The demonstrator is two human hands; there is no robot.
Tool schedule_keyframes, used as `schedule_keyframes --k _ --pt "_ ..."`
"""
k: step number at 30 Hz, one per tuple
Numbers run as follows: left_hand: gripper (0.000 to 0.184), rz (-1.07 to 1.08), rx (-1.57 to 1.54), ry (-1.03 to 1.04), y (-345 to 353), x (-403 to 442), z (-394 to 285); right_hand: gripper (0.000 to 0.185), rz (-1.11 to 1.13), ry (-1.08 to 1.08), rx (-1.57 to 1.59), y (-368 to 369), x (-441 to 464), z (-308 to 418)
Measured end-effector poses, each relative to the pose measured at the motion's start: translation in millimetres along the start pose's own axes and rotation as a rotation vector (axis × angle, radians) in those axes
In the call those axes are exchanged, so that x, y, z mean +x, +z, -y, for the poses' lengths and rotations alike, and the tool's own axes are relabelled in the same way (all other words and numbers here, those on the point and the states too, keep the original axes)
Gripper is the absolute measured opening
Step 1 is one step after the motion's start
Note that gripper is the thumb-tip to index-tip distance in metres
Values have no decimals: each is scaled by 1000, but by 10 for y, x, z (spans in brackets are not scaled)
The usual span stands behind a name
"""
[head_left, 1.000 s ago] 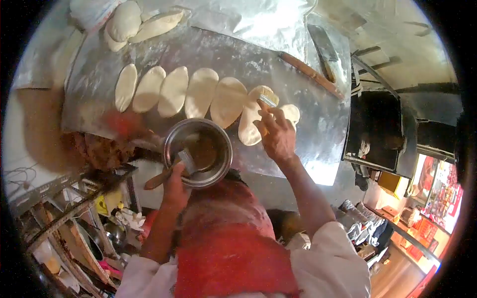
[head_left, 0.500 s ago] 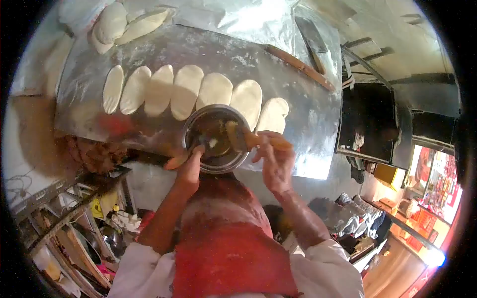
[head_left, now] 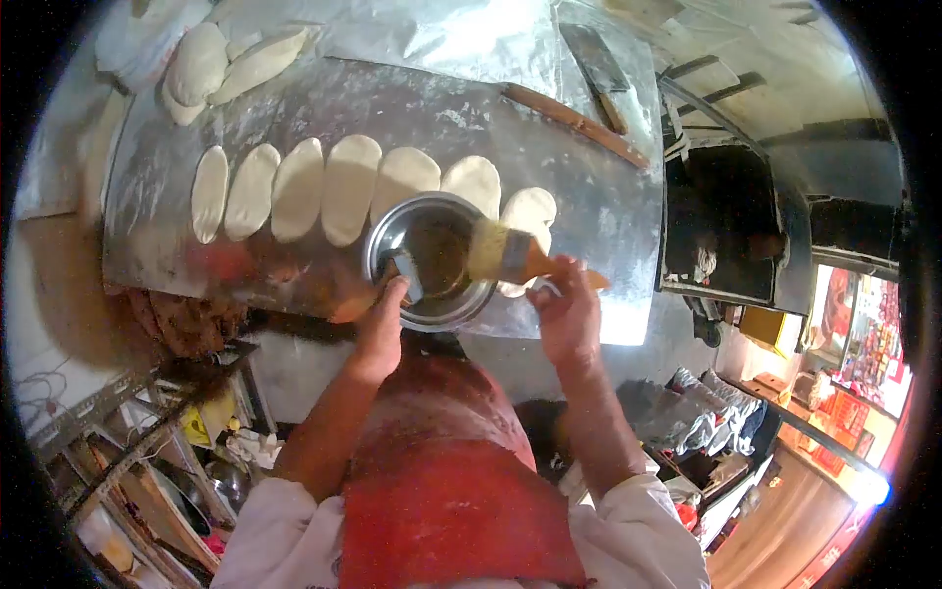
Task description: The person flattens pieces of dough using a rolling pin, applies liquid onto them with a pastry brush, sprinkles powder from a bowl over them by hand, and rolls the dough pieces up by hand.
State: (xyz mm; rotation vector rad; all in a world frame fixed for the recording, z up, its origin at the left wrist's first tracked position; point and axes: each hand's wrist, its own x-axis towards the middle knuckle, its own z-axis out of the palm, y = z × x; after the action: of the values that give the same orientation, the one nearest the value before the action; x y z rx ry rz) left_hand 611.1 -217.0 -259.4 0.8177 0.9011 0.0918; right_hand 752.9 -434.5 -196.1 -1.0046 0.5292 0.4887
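A round metal bowl of brownish liquid is held near the table's front edge by my left hand, whose thumb lies over the rim. A second brush leans inside the bowl by that thumb, its wooden handle sticking out to the left. In my right hand is the wooden handle of a wide brush, with its bristles over the bowl's right rim. Several flat oval dough pieces lie in a row behind the bowl. The rightmost dough piece is partly hidden by the brush.
The metal table bears a rolled wooden stick and a dark-bladed tool at back right. More dough is heaped at back left. A metal rack stands at lower left, a black open unit at right.
My right hand has gone from the dough on the right to the bowl, dipped the brush, and drawn it back to the right rim. The bowl has moved right along the dough row.
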Motion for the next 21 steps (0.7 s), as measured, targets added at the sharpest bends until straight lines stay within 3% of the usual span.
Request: schedule_keyframes --k 2,4,5,7,8,10,14,15,16,18,20,21 --pt "49 -50 -79 35 -41 -9 -42 39 -14 -151 -120 -11 54 175" --pt "36 -46 -130 44 -9 -110 -243 36 54 -339 -318 -2 131 305" --pt "43 -93 -148 38 -122 -66 -210 36 52 -338 -318 -64 202 323" --pt "47 -133 -198 40 -193 -101 -278 32 388 -957 -1100 -260 382 246" --pt "47 -134 -198 39 -223 -138 -307 27 371 -1181 -1413 -348 353 113" --pt "46 -137 -184 119 -295 -198 -350 29 485 -975 -1517 -332 -73 -30" --pt "42 -227 -152 132 -367 -326 -407 31 667 -1180 -1502 -324 -307 53" --pt "41 -24 102 355 -722 -297 -142 31 566 -1137 -1477 -235 -249 120" --pt "41 -19 103 357 -727 -297 -161 30 466 -1096 -1449 -157 -151 178" --pt "49 -101 -22 142 -698 -318 -223 34 295 -1112 -1508 -51 198 173" --pt "48 -123 -21 123 -598 -396 -364 37 305 -993 -1516 -171 298 -32" --pt "47 -148 -30 101 -514 -435 -458 41 381 -1054 -1537 -187 199 -90"
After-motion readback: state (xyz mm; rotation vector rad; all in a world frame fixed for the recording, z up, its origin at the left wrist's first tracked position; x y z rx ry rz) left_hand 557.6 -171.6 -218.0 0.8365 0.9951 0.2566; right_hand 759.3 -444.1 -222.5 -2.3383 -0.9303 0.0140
